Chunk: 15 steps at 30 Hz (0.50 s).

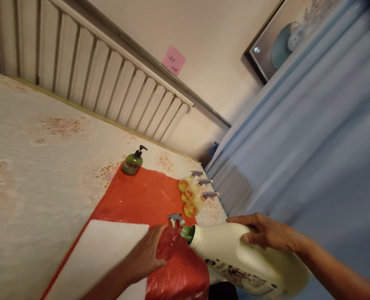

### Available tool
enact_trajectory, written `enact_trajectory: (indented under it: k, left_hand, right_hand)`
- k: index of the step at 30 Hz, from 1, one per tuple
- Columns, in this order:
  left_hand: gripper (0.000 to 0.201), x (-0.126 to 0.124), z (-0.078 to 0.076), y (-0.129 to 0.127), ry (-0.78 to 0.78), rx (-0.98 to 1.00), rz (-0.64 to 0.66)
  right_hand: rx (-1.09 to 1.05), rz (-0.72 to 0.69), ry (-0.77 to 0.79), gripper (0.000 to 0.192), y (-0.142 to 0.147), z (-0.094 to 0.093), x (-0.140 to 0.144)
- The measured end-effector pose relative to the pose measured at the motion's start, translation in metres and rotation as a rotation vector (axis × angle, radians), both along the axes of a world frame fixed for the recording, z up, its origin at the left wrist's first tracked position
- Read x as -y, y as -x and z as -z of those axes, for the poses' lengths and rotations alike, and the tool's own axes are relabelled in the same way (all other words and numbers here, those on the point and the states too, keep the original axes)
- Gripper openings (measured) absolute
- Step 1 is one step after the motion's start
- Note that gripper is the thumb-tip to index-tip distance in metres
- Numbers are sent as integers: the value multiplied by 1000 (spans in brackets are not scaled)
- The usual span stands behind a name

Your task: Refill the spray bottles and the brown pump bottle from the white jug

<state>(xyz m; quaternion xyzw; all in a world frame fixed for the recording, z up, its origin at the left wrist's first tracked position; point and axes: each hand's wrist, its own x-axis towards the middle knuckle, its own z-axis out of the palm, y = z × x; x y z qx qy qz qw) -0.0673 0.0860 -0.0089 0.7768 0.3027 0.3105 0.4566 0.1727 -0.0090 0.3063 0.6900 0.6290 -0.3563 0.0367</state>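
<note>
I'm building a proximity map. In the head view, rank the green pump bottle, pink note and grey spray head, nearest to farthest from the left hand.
1. Grey spray head, just beyond the left hand
2. Green pump bottle, farther back
3. Pink note, on the wall

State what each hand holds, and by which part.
The left hand holds a see-through bottle by its side; the right hand holds a pale jug by its upper side, any handle there being hidden.
</note>
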Motion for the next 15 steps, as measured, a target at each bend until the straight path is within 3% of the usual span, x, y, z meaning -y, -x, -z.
enact_trajectory:
  k: [15]
  left_hand:
    - [89, 1, 2, 0, -12, 12, -13]
  right_hand:
    - [9, -6, -2, 65, 0, -1, 0]
